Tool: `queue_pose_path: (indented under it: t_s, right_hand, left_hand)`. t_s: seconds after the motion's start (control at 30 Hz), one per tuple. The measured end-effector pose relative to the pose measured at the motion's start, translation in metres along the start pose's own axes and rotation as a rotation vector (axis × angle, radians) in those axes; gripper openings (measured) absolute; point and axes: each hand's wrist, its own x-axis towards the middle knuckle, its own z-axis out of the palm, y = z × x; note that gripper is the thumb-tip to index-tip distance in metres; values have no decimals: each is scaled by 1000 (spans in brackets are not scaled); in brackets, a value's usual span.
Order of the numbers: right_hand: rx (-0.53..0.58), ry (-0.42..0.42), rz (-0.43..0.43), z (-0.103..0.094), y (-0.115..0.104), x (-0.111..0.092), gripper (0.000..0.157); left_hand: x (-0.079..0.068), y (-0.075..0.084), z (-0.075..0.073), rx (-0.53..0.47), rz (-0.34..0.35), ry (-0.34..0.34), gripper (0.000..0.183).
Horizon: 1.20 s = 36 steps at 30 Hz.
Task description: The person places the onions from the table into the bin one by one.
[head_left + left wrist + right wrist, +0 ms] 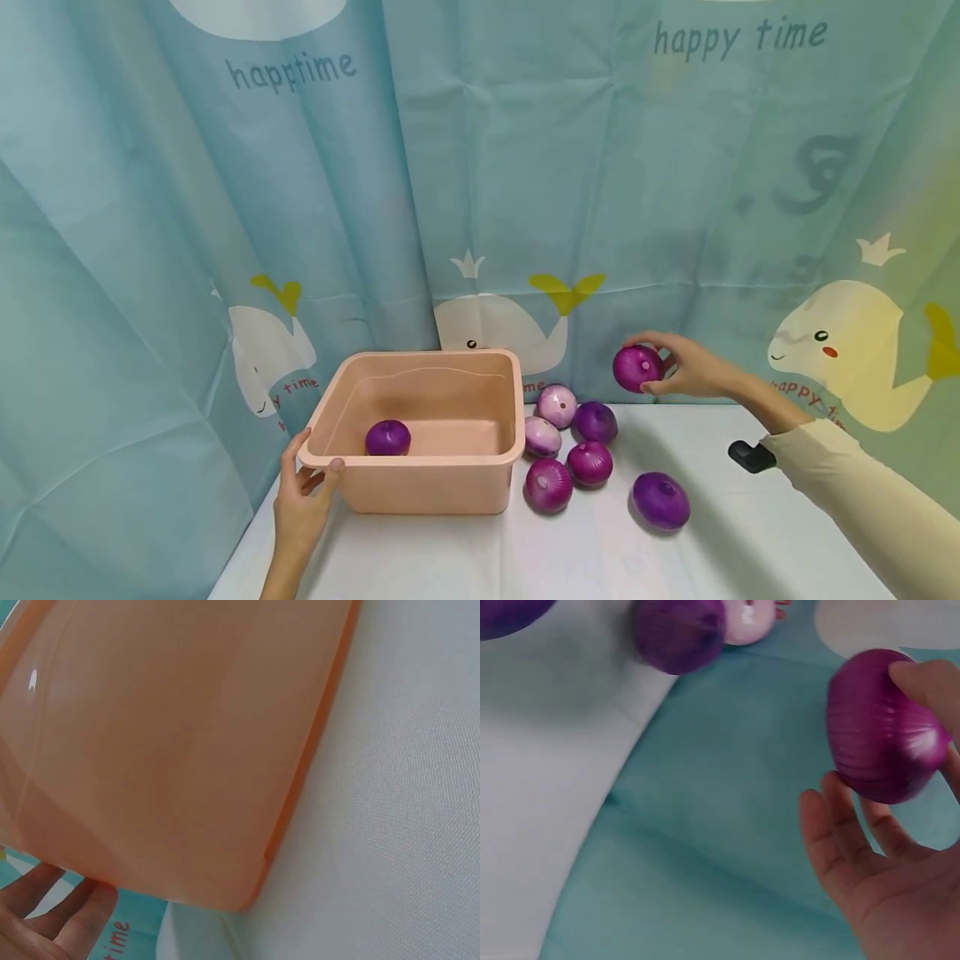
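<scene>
My right hand (693, 367) holds a red onion (637, 368) in the air, pinched between thumb and fingers; the right wrist view shows the thumb across the magenta onion (881, 727). At the near left corner of a peach plastic bin (427, 487), my left hand (303, 500) grips the rim, thumb on the front and fingers along the side. In the left wrist view, fingertips (90, 907) touch the bin wall (180, 765). One purple onion (387, 437) lies inside the bin.
Right of the bin, several onions sit in a cluster, among them a pale one (557, 406) and a magenta one (549, 486). A dark purple onion (660, 502) lies apart, nearer the front. Beyond the white table (585, 558) hangs a blue-green curtain (525, 192). A black object (750, 457) lies at the right.
</scene>
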Motion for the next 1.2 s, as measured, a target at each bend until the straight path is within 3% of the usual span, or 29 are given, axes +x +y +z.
queue_pose_path:
  t_s: [0.13, 0.27, 0.47, 0.9, 1.2]
  right_hand:
    - [-28, 88, -21, -5, -7, 9, 61]
    - [-42, 160, 12, -7, -13, 14, 62]
    - [-55, 203, 69, -8, -17, 17, 64]
    - [-75, 159, 103, -2, -17, 20, 64]
    - [-60, 47, 51, 9, -41, 57, 66]
  left_hand:
    - [-1, 0, 1, 9, 2, 10, 74]
    - [0, 1, 2, 13, 3, 11, 74]
    - [0, 1, 2, 6, 2, -1, 76]
    - [0, 2, 5, 2, 21, 6, 73]
    - [0, 0, 2, -6, -15, 2, 76]
